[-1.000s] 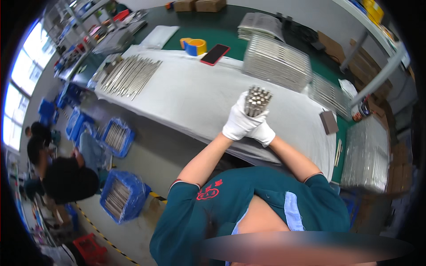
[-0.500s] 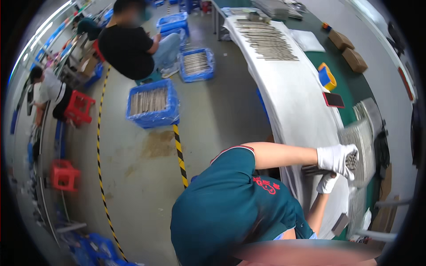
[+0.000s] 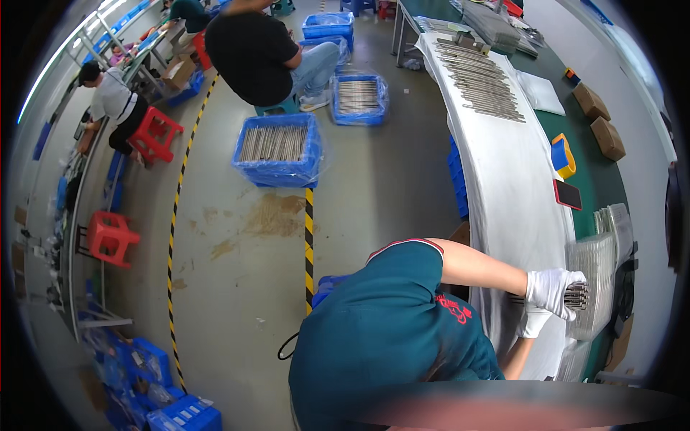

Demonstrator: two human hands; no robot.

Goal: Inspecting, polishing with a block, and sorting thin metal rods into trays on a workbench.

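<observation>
A bundle of thin metal rods (image 3: pixel 577 295) is gathered in my white-gloved hands over the right side of the white-covered table. My left hand (image 3: pixel 550 290) wraps around the bundle from above, and the rod ends stick out past its fingers. Just below, my right hand (image 3: pixel 533 321) grips the underside of the same bundle; its fingers are partly hidden. Beside the rods, at the table's far edge, lies a stack of clear plastic trays (image 3: pixel 591 287). More metal rods (image 3: pixel 480 79) lie in a row at the far end of the white cloth (image 3: pixel 507 179).
A phone (image 3: pixel 567 195), a yellow-and-blue ring-shaped item (image 3: pixel 563 156) and cardboard boxes (image 3: pixel 608 138) sit along the green table edge. Left on the floor, a blue bin (image 3: pixel 277 170) holds rods. A person in black (image 3: pixel 251 57) sits behind it. Red stools (image 3: pixel 111 238) stand further left.
The view has shifted, so the surroundings sit differently in the picture. Both hands keep hold of the rod bundle, whose ends now show more clearly beside the plastic trays.
</observation>
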